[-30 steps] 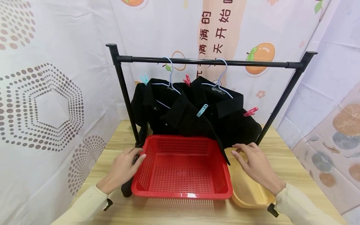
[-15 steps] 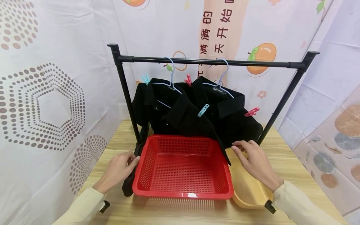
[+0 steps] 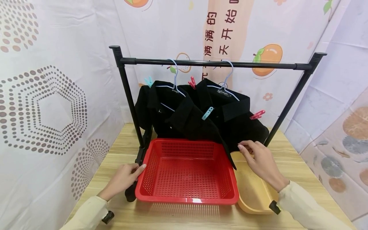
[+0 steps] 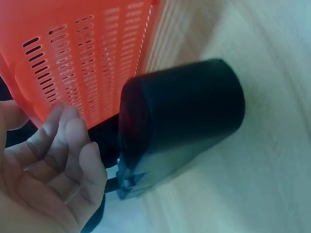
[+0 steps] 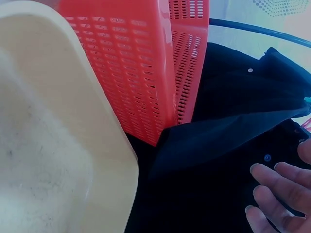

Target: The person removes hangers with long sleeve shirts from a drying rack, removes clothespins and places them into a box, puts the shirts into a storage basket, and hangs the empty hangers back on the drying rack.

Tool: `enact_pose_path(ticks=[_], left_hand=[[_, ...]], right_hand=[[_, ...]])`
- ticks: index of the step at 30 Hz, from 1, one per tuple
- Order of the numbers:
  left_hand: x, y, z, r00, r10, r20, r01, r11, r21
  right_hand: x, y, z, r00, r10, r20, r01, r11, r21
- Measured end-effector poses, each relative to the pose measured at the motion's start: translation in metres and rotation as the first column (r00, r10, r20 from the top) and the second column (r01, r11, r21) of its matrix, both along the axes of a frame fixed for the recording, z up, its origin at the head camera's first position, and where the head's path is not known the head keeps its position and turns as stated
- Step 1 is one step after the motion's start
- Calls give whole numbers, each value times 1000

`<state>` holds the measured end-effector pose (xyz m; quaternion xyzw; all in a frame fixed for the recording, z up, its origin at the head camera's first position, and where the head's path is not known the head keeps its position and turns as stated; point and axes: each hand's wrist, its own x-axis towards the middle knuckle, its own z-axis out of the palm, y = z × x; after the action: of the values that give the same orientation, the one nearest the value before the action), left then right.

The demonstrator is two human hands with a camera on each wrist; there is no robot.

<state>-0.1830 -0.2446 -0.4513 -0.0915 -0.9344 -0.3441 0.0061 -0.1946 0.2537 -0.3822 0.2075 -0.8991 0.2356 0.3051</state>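
At the left rim of a red plastic basket (image 3: 187, 179), my left hand (image 3: 122, 180) pinches the edge, thumb on top and fingers against the outer slotted wall. In the left wrist view those fingers (image 4: 80, 136) curl beside a black rack foot (image 4: 184, 107). My right hand (image 3: 261, 159) hovers over the far end of a yellow tub (image 3: 253, 191), near a black shirt (image 3: 241, 131). Its fingers (image 5: 277, 187) are loosely bent and hold nothing in the right wrist view. A second black shirt (image 3: 178, 111) hangs to the left, its front edge draped over the basket's back right corner.
A black rack (image 3: 201, 62) spans the back, carrying both shirts on pale blue hangers (image 3: 175, 76). Blue clothespins (image 3: 207, 113) and red clothespins (image 3: 257, 115) are clipped on the shirts. Printed curtains (image 3: 57, 111) enclose the wooden table (image 3: 120, 140).
My left hand has come down from over the basket's left edge to its rim, thumb now on top. The right hand has barely shifted; basket, tub and shirts stay in place.
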Motion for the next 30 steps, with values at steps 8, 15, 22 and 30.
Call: enact_pose_path(ticks=[8, 15, 22, 30], left_hand=[[0, -2, -5, 992, -69, 109, 39, 967, 250], [-1, 1, -8, 992, -70, 105, 44, 972, 232], [-2, 2, -12, 994, -56, 91, 34, 973, 228], [1, 3, -12, 995, -32, 100, 10, 976, 218]], right_hand=[[-3, -1, 1, 1000, 8, 13, -8, 1000, -11], [-9, -7, 6, 999, 36, 15, -35, 999, -22], [-21, -20, 14, 995, 95, 28, -93, 994, -52], [-39, -43, 32, 990, 133, 48, -129, 989, -78]])
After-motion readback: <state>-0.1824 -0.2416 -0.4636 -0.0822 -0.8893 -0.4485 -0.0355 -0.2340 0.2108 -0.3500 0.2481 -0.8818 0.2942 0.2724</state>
